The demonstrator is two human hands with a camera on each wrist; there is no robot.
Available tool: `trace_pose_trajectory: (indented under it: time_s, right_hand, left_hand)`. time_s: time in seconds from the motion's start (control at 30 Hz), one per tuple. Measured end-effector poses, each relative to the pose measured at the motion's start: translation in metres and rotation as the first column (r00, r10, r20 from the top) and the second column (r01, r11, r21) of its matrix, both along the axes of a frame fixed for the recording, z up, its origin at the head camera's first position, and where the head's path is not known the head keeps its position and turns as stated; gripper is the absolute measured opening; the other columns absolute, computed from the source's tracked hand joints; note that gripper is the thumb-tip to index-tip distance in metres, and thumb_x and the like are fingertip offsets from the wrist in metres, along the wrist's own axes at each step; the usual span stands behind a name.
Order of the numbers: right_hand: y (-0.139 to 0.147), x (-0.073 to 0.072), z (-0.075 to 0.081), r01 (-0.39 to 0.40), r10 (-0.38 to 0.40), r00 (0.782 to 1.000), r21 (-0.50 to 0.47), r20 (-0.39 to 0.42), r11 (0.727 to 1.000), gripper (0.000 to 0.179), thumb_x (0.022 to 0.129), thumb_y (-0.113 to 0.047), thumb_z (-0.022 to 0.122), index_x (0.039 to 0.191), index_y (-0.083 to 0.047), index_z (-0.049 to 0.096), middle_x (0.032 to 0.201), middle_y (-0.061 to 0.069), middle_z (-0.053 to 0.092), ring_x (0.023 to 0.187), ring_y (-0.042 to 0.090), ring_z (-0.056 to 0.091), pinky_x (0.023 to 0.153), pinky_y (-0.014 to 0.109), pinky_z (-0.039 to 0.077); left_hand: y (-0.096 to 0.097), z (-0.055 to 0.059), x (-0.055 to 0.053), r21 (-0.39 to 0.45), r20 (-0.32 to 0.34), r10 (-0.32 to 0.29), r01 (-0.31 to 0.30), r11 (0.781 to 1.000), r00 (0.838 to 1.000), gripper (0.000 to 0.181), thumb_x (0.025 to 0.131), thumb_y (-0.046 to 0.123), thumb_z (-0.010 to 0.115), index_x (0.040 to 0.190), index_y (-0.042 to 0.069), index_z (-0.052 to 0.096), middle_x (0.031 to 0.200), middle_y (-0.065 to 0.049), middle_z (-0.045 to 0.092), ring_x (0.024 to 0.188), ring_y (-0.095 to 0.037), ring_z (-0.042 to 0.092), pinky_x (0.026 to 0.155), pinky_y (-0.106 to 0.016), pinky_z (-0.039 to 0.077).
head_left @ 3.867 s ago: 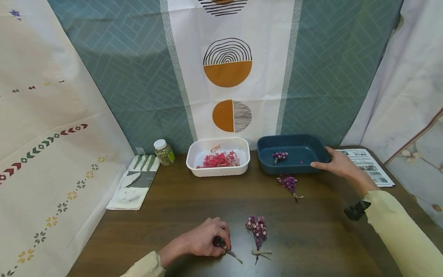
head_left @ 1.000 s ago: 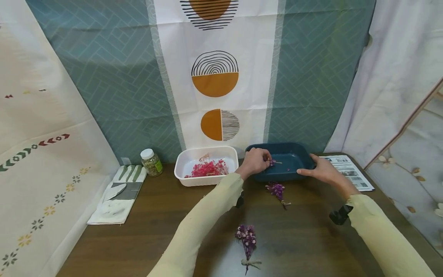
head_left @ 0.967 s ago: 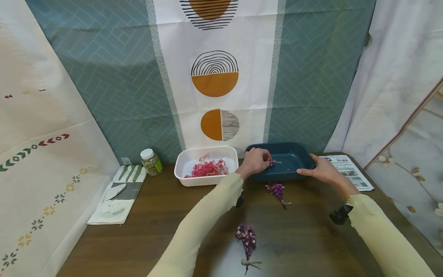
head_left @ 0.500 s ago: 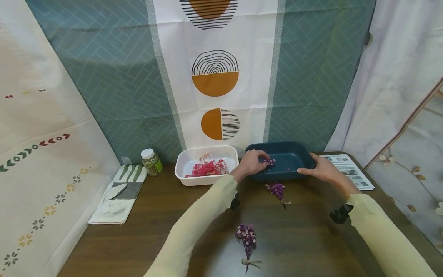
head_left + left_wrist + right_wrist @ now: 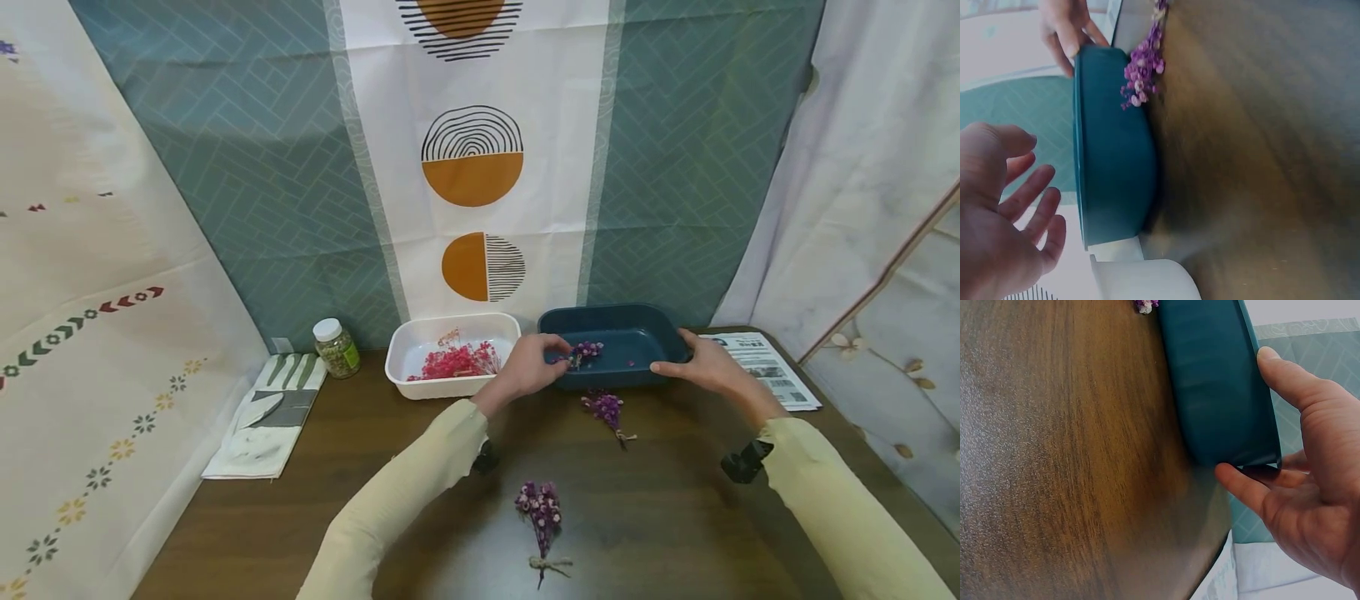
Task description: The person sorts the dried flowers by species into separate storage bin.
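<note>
My left hand (image 5: 527,367) hovers at the left end of a dark blue tray (image 5: 630,343), fingers loosely bent. In the left wrist view, nothing is between those fingers. Just beside it, small purple dried flowers (image 5: 587,351) lie inside the tray. My right hand (image 5: 712,367) grips the tray's right end; in the right wrist view the thumb presses the rim and other fingers reach round the corner. In front of the tray lies a tied bunch of purple dried flowers (image 5: 603,407). Another twine-tied purple bunch (image 5: 543,510) rests nearer on the brown table.
A white tray (image 5: 442,388) with red dried flowers stands left of the blue one. Further left are a white-lidded jar (image 5: 341,354) and a folded cloth (image 5: 262,421). A printed paper (image 5: 765,371) lies at the right, and a fabric backdrop (image 5: 660,167) hangs behind.
My left hand went from the table's front, holding a small purple sprig, into the blue tray. It has let go of the flowers and drawn back left. My right hand keeps its grip.
</note>
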State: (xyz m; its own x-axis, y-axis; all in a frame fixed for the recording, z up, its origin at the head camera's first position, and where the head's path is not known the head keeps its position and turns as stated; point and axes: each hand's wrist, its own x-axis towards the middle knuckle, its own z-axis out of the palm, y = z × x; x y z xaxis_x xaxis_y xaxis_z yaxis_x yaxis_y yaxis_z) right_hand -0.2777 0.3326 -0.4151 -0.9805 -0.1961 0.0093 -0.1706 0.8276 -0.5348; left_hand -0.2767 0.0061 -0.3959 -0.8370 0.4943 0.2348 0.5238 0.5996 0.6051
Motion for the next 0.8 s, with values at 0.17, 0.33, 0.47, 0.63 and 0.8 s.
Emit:
trace_pose_trajectory:
  time_s: [0.17, 0.33, 0.47, 0.63, 0.8]
  right_hand:
    - [0.001, -0.001, -0.002, 0.001, -0.001, 1.0, 0.008, -0.004, 1.0, 0.105, 0.089, -0.051, 0.07, 0.147, 0.021, 0.021, 0.136, 0.046, 0.04, 0.122, 0.058, 0.045, 0.097, 0.066, 0.041]
    - [0.001, -0.001, -0.002, 0.003, -0.003, 1.0, 0.003, -0.001, 1.0, 0.105, 0.089, -0.052, 0.07, 0.147, 0.021, 0.021, 0.137, 0.046, 0.04, 0.122, 0.057, 0.045, 0.097, 0.067, 0.04]
    - [0.002, -0.002, -0.001, 0.008, -0.008, 1.0, -0.004, 0.007, 1.0, 0.105, 0.089, -0.052, 0.07, 0.147, 0.02, 0.021, 0.136, 0.046, 0.041, 0.121, 0.056, 0.047, 0.098, 0.067, 0.04]
    - [0.002, -0.002, -0.001, 0.009, -0.009, 1.0, -0.007, 0.015, 1.0, 0.104, 0.09, -0.051, 0.069, 0.147, 0.02, 0.02, 0.137, 0.046, 0.04, 0.12, 0.056, 0.047, 0.097, 0.068, 0.04]
    - [0.001, -0.001, -0.002, 0.005, -0.005, 1.0, -0.006, 0.023, 1.0, 0.104, 0.09, -0.051, 0.069, 0.147, 0.02, 0.02, 0.137, 0.046, 0.04, 0.12, 0.056, 0.047, 0.097, 0.068, 0.04]
  left_hand:
    - [-0.013, -0.002, 0.02, 0.046, 0.025, 0.014, -0.015, 0.999, 1.0, 0.026, 0.094, 0.016, 0.07, 0.118, 0.005, 0.07, 0.112, -0.007, 0.071, 0.097, -0.016, 0.065, 0.086, -0.025, 0.052]
    - [-0.025, -0.004, 0.042, 0.087, 0.073, 0.049, -0.056, 0.995, 0.996, 0.031, 0.092, 0.017, 0.073, 0.12, 0.004, 0.068, 0.107, -0.008, 0.071, 0.09, -0.014, 0.064, 0.08, -0.024, 0.054]
    - [-0.033, -0.006, 0.06, 0.104, 0.09, 0.073, -0.082, 0.991, 0.993, 0.037, 0.09, 0.018, 0.075, 0.122, 0.001, 0.065, 0.108, -0.012, 0.07, 0.089, -0.018, 0.066, 0.077, -0.026, 0.054]
    - [-0.045, -0.012, 0.078, 0.109, 0.078, 0.066, -0.074, 0.991, 0.995, 0.043, 0.088, 0.017, 0.077, 0.123, -0.001, 0.062, 0.11, -0.016, 0.068, 0.088, -0.022, 0.068, 0.074, -0.026, 0.054]
    - [-0.06, -0.016, 0.099, 0.082, 0.124, 0.058, -0.069, 0.994, 0.991, 0.049, 0.087, 0.021, 0.078, 0.127, 0.0, 0.06, 0.113, -0.016, 0.067, 0.084, -0.017, 0.067, 0.071, -0.025, 0.054]
